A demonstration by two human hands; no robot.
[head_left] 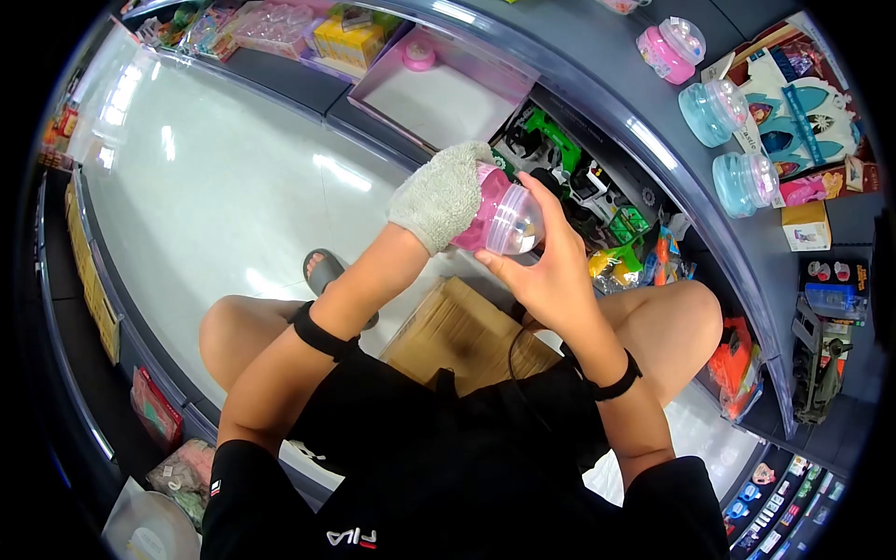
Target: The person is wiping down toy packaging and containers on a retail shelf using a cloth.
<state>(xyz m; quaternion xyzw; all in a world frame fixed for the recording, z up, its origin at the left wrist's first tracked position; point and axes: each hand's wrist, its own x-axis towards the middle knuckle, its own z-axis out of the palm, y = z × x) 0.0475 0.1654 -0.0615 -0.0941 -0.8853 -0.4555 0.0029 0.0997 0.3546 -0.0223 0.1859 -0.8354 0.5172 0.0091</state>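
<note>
Pink jar between mitted left hand and right hand, near shelf edge.

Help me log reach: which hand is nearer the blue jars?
Right. The right hand holds the pink jar on the side toward the blue jars; the left hand, in a grey mitt, is on that jar's far side.
</note>
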